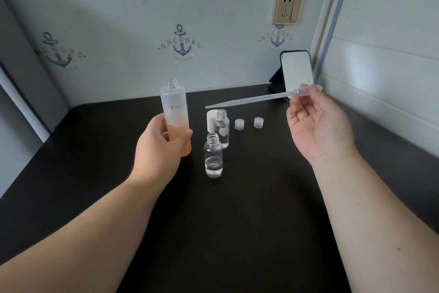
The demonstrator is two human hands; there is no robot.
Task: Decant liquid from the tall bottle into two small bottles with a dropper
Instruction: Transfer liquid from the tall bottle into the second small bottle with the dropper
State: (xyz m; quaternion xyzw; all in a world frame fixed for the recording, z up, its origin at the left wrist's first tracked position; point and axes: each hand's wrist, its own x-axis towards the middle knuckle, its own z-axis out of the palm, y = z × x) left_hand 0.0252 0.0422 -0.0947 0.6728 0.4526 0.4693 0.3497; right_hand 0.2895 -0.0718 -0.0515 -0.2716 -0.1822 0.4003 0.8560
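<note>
decanting: tall bottle (pixel 175 117) is gripped by left hand (pixel 159 147), dropper (pixel 256 99) pinched by right hand (pixel 316 126).
tip is best lowered straight into the open neck.

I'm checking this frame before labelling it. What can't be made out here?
- Head view: the lower part of the tall bottle is covered by the left hand.
- The dropper bulb is hidden by the right hand fingers; whether it holds liquid cannot be told.
- The far small bottle hides part of the white cap.
- The bottle's printed label is only partly readable.
</note>
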